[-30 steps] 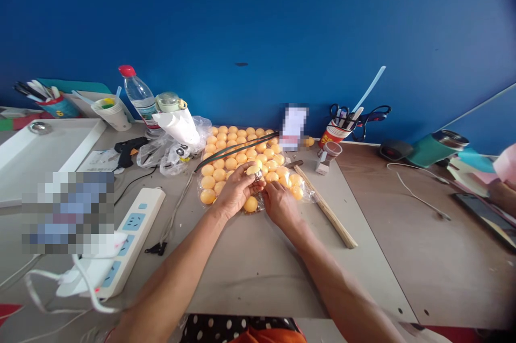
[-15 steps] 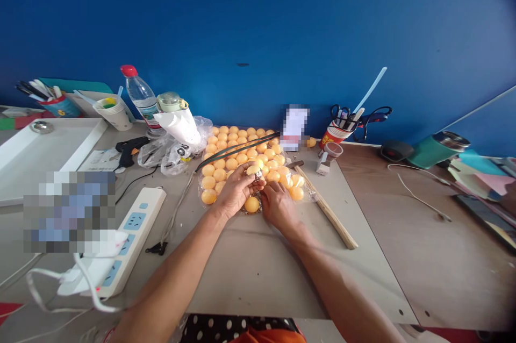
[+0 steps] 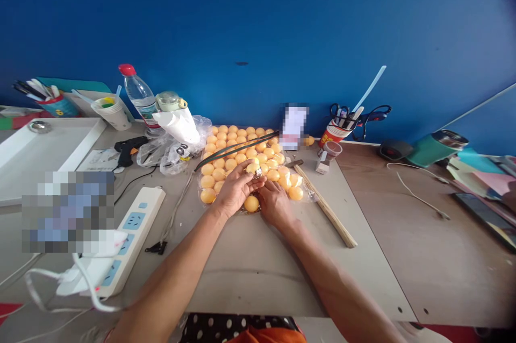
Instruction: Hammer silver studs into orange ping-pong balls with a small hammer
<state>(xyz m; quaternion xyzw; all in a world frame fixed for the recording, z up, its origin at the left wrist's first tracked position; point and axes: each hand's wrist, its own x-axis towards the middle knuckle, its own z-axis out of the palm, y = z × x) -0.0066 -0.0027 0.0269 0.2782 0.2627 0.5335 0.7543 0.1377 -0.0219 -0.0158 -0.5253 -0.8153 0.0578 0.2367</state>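
Note:
My left hand (image 3: 237, 192) is closed around a yellow-orange ball (image 3: 253, 168), which looks like a table tennis ball and has a shiny, silvery patch at its lower right. Just to the right, my right hand (image 3: 277, 204) is curled low against the pack, its fingertips hidden. Whatever they grip cannot be made out. Beneath and behind both hands lie rows of matching orange balls (image 3: 220, 174) in clear plastic film. One orange ball (image 3: 251, 204) sits between my wrists at the near edge. A dark flat strap (image 3: 237, 148) lies across the rows.
A wooden-handled hammer (image 3: 326, 207) lies right of the pack. Leftward are a power strip (image 3: 135, 224), a black glue gun (image 3: 128, 149) and a water bottle (image 3: 139, 97). A cup of tools (image 3: 335, 130) stands at the back right, and a green flask (image 3: 435, 148) lies farther right.
Both hands keep nearly the same place and hold. The right hand has shifted very slightly against the pack; the whole view has moved a little.

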